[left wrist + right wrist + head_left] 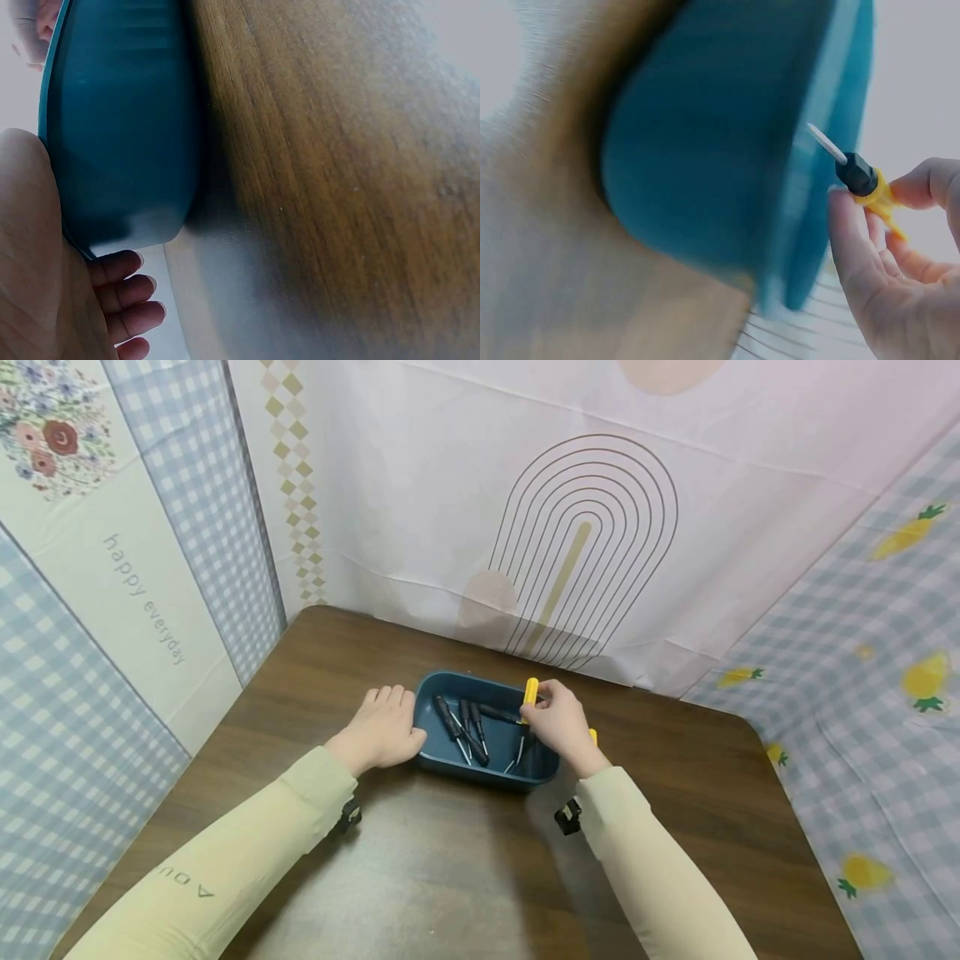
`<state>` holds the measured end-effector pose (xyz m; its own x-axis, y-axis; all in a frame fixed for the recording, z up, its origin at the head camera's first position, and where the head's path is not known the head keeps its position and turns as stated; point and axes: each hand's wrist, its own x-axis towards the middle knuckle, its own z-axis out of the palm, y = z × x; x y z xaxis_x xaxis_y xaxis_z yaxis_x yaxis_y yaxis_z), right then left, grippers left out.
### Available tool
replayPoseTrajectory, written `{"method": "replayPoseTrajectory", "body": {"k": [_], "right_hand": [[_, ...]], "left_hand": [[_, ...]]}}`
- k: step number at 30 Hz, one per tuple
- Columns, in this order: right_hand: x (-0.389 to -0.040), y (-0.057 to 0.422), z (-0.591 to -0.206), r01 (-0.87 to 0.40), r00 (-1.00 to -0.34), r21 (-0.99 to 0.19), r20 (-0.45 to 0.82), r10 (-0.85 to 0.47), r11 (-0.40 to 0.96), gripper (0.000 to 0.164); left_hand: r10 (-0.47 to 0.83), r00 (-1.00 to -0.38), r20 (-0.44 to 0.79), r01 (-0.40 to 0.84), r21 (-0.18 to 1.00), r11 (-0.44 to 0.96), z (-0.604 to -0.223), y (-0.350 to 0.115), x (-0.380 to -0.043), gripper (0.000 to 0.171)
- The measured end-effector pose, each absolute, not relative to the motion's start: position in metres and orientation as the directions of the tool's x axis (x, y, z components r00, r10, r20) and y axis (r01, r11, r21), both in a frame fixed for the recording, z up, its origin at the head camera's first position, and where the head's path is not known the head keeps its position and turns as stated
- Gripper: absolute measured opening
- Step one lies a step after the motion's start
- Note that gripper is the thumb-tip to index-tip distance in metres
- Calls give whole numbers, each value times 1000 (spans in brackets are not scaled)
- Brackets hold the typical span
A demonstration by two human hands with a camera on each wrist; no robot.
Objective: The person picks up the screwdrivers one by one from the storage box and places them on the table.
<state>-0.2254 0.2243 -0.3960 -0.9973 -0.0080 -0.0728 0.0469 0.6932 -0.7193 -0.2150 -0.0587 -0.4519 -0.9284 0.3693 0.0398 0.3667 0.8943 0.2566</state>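
Observation:
A dark blue bin [468,768] stands on the table, holding several black-handled screwdrivers [447,718]. My right hand [558,718] is over the bin's right end and pinches a screwdriver [531,692] by its yellow handle between thumb and fingers. In the right wrist view, that screwdriver's black collar [856,174] and metal shaft [826,142] show. My left hand [381,727] rests against the bin's left end, palm at the rim. Its fingers [135,319] stretch past the bin's end in the left wrist view. A second yellow piece [593,737] is partly hidden behind my right wrist.
The brown wooden table [420,877] extends in front of the bin and to both sides. Behind it hangs a white patterned cloth [420,485], with checked cloths [862,693] at the sides.

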Motion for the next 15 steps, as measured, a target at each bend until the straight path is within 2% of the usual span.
{"method": "replayPoseTrajectory", "body": {"k": [5,15], "right_hand": [[-224,244,-380,49,-997,-814,-75,-21,579,43],[-219,288,-373,132,-990,-844,-138,26,520,47]], "left_hand": [[368,-929,38,365,260,894,-451,-59,-214,49],[372,-927,45,371,257,892,-450,-58,-214,48]]}}
